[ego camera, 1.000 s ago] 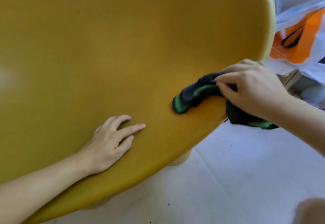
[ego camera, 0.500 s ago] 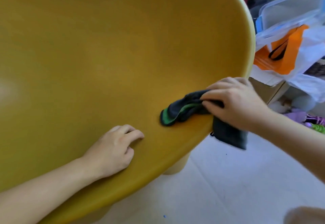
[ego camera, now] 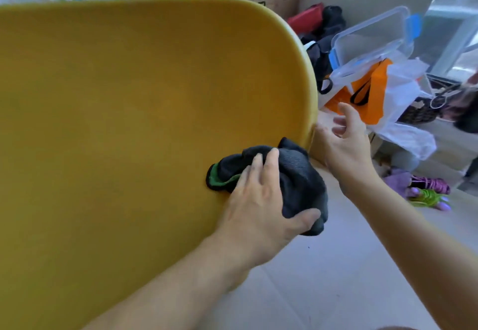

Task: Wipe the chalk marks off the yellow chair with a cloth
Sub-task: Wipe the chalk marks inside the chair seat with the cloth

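The left hand (ego camera: pixel 258 200) grips the dark cloth (ego camera: pixel 297 174) against the yellow chair (ego camera: pixel 129 122); the right hand (ego camera: pixel 344 146) hovers beside its edge, fingers (ego camera: pixel 339 131) loosely spread, empty.

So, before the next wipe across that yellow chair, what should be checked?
1. Cloth gripped: ok, the left hand holds the dark cloth.
2. Cloth on surface: ok, it lies against the yellow chair near its right edge.
3. Spare hand free: ok, the right hand is open, holding nothing.
4. Chair steadied: cannot tell whether the right hand touches the edge.
5. Marks left: cannot tell, no chalk marks show here.
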A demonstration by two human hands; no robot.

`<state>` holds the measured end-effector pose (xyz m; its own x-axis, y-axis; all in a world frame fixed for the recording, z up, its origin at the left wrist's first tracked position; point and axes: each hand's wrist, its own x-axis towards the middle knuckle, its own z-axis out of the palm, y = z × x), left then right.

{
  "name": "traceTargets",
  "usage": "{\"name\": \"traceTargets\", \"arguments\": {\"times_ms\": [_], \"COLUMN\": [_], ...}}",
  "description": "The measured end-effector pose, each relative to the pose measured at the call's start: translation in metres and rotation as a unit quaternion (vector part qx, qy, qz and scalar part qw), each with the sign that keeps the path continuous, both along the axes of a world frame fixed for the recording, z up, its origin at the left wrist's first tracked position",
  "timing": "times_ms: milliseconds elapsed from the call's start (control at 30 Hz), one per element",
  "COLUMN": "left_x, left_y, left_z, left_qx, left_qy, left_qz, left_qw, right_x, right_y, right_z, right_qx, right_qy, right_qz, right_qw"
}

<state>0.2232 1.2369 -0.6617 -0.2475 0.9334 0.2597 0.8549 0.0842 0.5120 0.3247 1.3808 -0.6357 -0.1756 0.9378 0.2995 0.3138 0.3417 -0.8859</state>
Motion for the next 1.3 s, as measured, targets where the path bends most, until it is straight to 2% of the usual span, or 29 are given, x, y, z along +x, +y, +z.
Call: {"name": "traceTargets", "arguments": {"times_ms": [33, 100, 200, 300, 400, 533, 633, 700, 733, 767, 800, 867, 933, 1033, 1100, 1200, 1233, 1300], "left_x": [0.011, 0.021, 0.017, 0.014, 0.017, 0.032, 0.025, 0.004, -0.006, -0.016, -0.023, -0.029, -0.026, -0.029, -0.029, -0.020, -0.018, -0.022], "left_y": [0.011, 0.017, 0.020, 0.028, 0.041, 0.087, 0.094, 0.076, 0.065, 0.057, 0.053, 0.058, 0.072, 0.099, 0.116, 0.132, 0.133, 0.127], "left_z": [-0.006, -0.017, -0.027, -0.024, -0.015, 0.020, 0.028, 0.030, 0.033, 0.035, 0.037, 0.038, 0.037, 0.038, 0.041, 0.047, 0.046, 0.043], "left_qx": [0.004, 0.027, 0.039, 0.042, 0.033, 0.012, 0.006, -0.001, -0.006, -0.006, 0.018, 0.088, 0.126, 0.153, 0.191, 0.233, 0.238, 0.210], "left_qy": [-0.003, 0.058, 0.074, 0.178, 0.204, 0.175, 0.163, 0.038, -0.033, -0.067, -0.037, 0.150, 0.278, 0.310, 0.288, 0.171, 0.144, 0.140], "left_qz": [0.028, 0.058, 0.085, 0.099, 0.144, 0.187, 0.148, 0.067, 0.033, 0.019, 0.028, 0.027, -0.072, -0.175, -0.171, -0.068, -0.048, -0.070], "left_qw": [1.000, 0.996, 0.993, 0.978, 0.968, 0.967, 0.976, 0.997, 0.999, 0.998, 0.999, 0.984, 0.949, 0.922, 0.922, 0.955, 0.959, 0.965], "right_x": [0.001, -0.002, -0.014, -0.021, -0.018, -0.012, 0.002, 0.022, 0.032, 0.041, 0.049, 0.055, 0.052, 0.044, 0.039, 0.030, 0.026, 0.016], "right_y": [0.008, 0.023, 0.035, 0.040, 0.042, 0.052, 0.063, 0.059, 0.056, 0.051, 0.042, 0.021, 0.004, -0.015, -0.022, -0.024, -0.022, -0.018], "right_z": [0.008, 0.025, 0.039, 0.034, 0.030, 0.035, 0.041, 0.039, 0.033, 0.025, 0.015, -0.001, -0.018, -0.033, -0.037, -0.034, -0.029, -0.017], "right_qx": [-0.040, -0.083, -0.048, -0.015, -0.016, 0.023, 0.019, -0.042, -0.041, -0.001, 0.042, 0.077, 0.088, 0.190, 0.213, 0.103, 0.083, 0.087], "right_qy": [-0.018, -0.093, -0.196, -0.195, -0.180, -0.200, -0.246, -0.210, -0.190, -0.163, -0.122, -0.026, 0.003, -0.009, -0.091, -0.310, -0.337, -0.334], "right_qz": [0.010, 0.074, 0.088, 0.049, 0.053, 0.091, 0.182, 0.254, 0.248, 0.206, 0.152, 0.109, 0.109, 0.043, 0.042, 0.043, 0.035, 0.043], "right_qw": [0.999, 0.989, 0.976, 0.979, 0.982, 0.975, 0.952, 0.943, 0.949, 0.965, 0.980, 0.991, 0.990, 0.981, 0.972, 0.944, 0.937, 0.937]}}
